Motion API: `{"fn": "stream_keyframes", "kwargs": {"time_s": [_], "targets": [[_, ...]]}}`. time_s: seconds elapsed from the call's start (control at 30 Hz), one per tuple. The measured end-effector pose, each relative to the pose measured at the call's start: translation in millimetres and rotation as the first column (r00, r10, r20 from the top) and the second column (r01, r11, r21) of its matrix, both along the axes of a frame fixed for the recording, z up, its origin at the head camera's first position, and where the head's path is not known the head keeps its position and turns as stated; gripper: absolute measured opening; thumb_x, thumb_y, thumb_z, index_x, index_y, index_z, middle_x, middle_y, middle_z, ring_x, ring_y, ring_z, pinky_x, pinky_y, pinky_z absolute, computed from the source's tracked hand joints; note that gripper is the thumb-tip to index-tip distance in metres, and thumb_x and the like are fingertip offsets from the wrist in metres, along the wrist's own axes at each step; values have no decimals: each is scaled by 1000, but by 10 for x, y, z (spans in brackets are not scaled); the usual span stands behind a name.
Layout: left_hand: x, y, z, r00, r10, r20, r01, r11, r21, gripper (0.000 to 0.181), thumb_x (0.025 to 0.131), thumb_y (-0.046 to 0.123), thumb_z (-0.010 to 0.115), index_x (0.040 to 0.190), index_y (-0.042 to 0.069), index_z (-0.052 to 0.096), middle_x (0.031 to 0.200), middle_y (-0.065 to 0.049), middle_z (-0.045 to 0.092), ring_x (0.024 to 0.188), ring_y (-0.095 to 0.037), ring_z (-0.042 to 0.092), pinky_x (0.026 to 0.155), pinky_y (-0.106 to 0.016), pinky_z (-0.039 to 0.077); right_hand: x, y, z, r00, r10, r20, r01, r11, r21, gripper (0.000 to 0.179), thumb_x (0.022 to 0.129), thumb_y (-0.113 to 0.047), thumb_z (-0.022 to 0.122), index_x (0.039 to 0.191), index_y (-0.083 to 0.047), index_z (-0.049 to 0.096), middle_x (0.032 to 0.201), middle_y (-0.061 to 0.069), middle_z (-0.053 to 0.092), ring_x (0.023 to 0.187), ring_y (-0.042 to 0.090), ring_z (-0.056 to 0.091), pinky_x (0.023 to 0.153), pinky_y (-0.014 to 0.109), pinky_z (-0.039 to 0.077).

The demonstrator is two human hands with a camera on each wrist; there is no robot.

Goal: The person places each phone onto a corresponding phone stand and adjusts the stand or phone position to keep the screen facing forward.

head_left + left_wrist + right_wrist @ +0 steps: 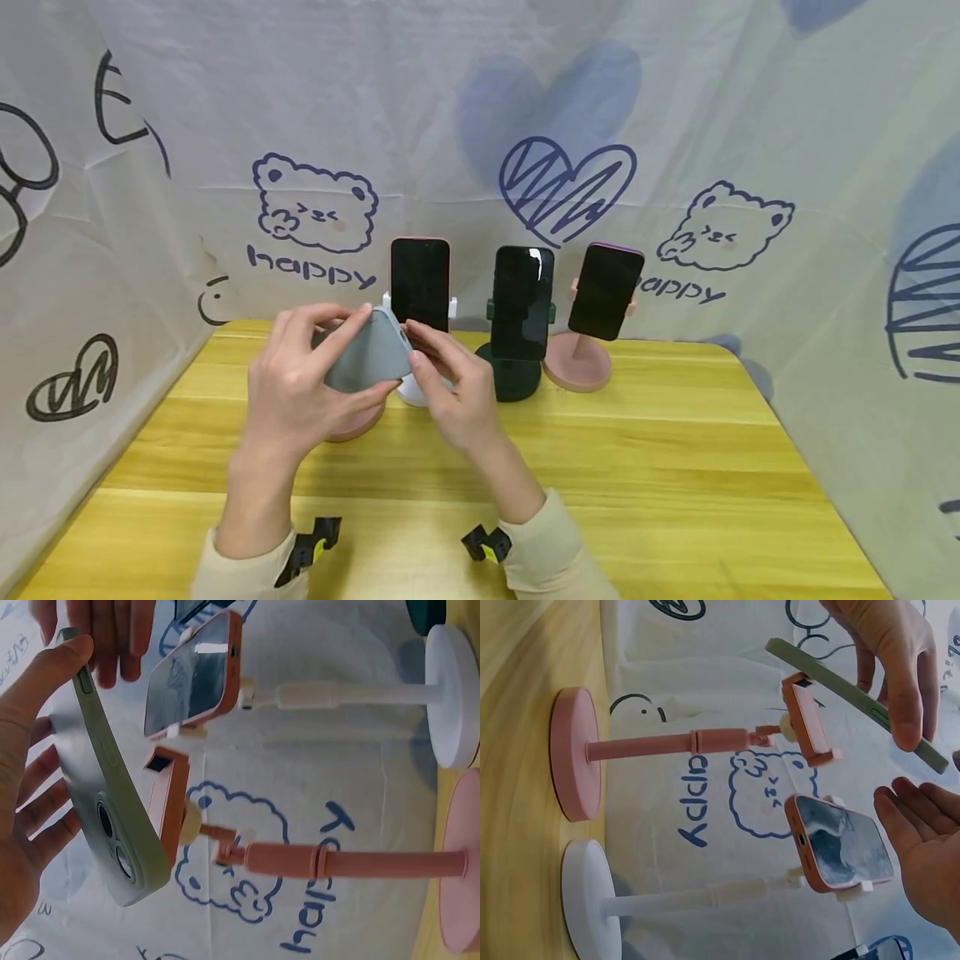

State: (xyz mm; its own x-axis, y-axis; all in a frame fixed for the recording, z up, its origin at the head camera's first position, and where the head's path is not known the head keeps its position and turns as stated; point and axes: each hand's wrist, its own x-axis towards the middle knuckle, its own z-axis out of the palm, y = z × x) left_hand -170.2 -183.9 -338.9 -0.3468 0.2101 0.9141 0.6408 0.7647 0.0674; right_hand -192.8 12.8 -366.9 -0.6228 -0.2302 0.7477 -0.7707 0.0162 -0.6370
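Note:
My left hand (296, 379) grips a phone in a grey-green case (367, 357), its thumb on one long edge and fingers on the other. Its camera lenses show in the left wrist view. Beside the phone's right end is my right hand (461, 387); in the right wrist view its fingers (904, 817) are loosely extended and hold nothing. Just beyond the phone stands a pink phone stand (660, 746) whose clamp (808, 724) has no phone in it. My left hand and the held phone hide most of that stand in the head view.
Along the table's back edge, a white stand (411, 392) bears a phone (420, 283), a dark green stand (513, 383) another (521, 304), and a second pink stand (577, 367) a third (606, 292). A printed cloth (442, 108) hangs behind the wooden table (645, 475).

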Motion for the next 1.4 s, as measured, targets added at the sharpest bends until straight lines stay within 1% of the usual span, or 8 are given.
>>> {"fn": "stream_keyframes", "kwargs": {"time_s": [0.23, 0.6, 0.73, 0.9, 1.0, 1.13, 1.2, 1.4], "targets": [[-5, 126, -52, 1000, 12, -1, -12, 999, -53, 80, 56, 33, 102, 128, 12, 75, 113, -17, 66, 99, -37, 61, 64, -52, 62, -12, 82, 4, 1000, 13, 28, -14, 999, 32, 32, 99, 1, 66, 130, 10, 65, 124, 24, 70, 107, 34, 74, 90, 33, 61], [49, 213, -20, 1000, 22, -1, -22, 997, -75, 87, 54, 33, 106, 132, 11, 72, 117, -17, 66, 101, -37, 62, 77, -51, 62, 60, 128, 60, 995, 24, 92, -19, 998, -55, 29, 96, 6, 69, 124, 14, 67, 115, 27, 73, 98, 37, 76, 81, 34, 63], [83, 234, 11, 999, -35, -9, 34, 999, -39, 74, 69, 34, 98, 134, 11, 72, 118, -17, 67, 99, -37, 63, 82, -49, 58, 53, 150, 64, 1000, -23, 9, 24, 995, -95, 28, 92, 12, 70, 120, 16, 69, 109, 28, 74, 85, 33, 75, 74, 24, 63], [135, 200, 78, 996, -68, -49, 68, 998, 0, 39, 98, 33, 75, 127, 7, 75, 109, -16, 70, 89, -36, 64, 74, -46, 57, 20, 235, 100, 991, -52, -122, 35, 990, -138, 27, 89, 15, 71, 116, 15, 70, 105, 27, 74, 78, 22, 68, 69, 18, 58], [163, 183, 99, 997, -72, -42, 73, 997, 17, 30, 96, 20, 78, 122, 6, 77, 106, -14, 72, 87, -33, 64, 75, -40, 56, -5, 341, 132, 983, -15, -184, -8, 992, -127, 25, 91, 12, 70, 116, 15, 70, 108, 27, 73, 88, 21, 70, 82, 25, 62], [181, 184, 107, 993, -114, -33, 115, 993, 39, 28, 83, 4, 85, 111, 4, 80, 102, -12, 73, 91, -32, 68, 97, -31, 54, -49, 502, 176, 967, 86, -241, -102, 993, -54, 23, 96, 5, 68, 117, 13, 69, 111, 27, 72, 100, 23, 71, 92, 36, 61], [182, 195, 109, 991, -131, -38, 132, 990, 38, 19, 87, 6, 82, 106, 3, 80, 100, -11, 73, 93, -32, 70, 106, -29, 50, -73, 573, 189, 959, 144, -244, -154, 988, -20, 23, 97, 3, 66, 118, 13, 70, 112, 26, 72, 105, 24, 71, 94, 39, 60], [168, 258, 116, 987, -130, -92, 134, 990, 36, 22, 102, 22, 69, 99, 3, 80, 93, -8, 73, 90, -29, 72, 90, -38, 59, -64, 693, 232, 955, 191, -226, -190, 981, 25, 25, 99, -3, 67, 120, 11, 71, 114, 26, 72, 112, 22, 71, 94, 39, 60]]}}
